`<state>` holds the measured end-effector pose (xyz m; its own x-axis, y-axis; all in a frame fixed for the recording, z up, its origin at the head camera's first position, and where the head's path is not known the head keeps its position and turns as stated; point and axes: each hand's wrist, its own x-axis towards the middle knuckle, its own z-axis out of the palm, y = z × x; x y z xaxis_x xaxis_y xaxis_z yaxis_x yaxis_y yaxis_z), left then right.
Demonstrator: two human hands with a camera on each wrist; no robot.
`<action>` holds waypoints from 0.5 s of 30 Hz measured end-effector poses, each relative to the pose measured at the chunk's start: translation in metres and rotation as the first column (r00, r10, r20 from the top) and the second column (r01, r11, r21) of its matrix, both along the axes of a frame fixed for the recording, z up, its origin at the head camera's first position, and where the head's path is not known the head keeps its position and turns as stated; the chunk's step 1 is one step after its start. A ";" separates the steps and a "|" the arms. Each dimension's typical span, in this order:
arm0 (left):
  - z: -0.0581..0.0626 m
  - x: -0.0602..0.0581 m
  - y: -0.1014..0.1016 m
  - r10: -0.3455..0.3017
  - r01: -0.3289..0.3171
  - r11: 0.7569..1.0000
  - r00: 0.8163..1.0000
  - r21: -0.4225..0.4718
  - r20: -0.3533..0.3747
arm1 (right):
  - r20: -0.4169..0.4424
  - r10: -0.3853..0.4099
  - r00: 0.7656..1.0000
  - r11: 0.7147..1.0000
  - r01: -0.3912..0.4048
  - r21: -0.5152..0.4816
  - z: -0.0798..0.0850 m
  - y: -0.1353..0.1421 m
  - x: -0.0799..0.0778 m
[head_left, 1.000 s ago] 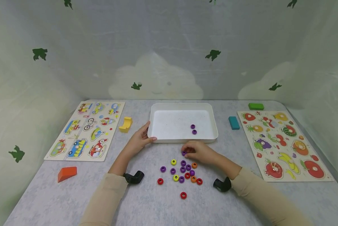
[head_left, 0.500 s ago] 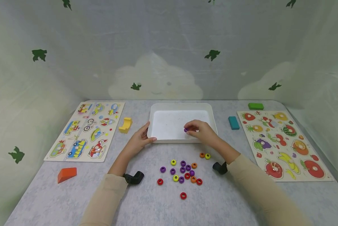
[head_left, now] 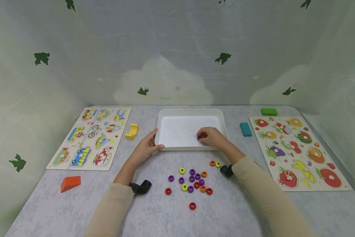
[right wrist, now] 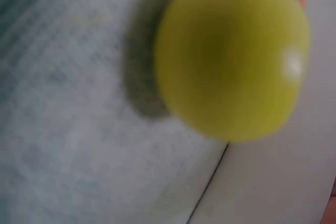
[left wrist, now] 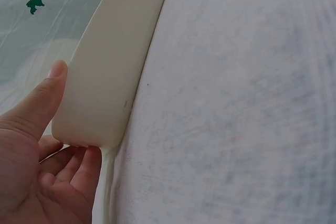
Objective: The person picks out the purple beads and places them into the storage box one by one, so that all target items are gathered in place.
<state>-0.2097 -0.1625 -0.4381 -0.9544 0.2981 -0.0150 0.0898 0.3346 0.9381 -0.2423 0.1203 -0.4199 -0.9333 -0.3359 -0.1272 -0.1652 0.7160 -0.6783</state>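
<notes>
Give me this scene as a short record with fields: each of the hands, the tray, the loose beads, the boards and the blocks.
Left hand: left hand holds the near left corner of the white tray
Right hand: right hand pinches a purple bead over the tray; contact with its floor unclear
Loose beads: loose beads in purple, red, yellow, orange, on the table before the tray
Boards: vehicle board left, fruit board right
Blocks: yellow block, orange block left; teal block, green block right
</notes>
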 end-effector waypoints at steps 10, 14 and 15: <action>-0.002 0.000 0.000 -0.007 0.007 1.000 1.000 0.015 -0.002 | -0.176 0.080 0.981 0.982 -0.107 -0.153 0.016 0.008 0.026; 0.000 0.000 0.000 -0.005 0.005 1.000 1.000 0.009 0.002 | -0.205 0.178 0.962 0.946 -0.225 -0.234 0.020 0.008 0.051; 0.001 0.000 0.000 -0.003 0.003 1.000 1.000 0.008 0.004 | -0.206 0.212 0.955 0.934 -0.260 -0.244 0.019 0.007 0.057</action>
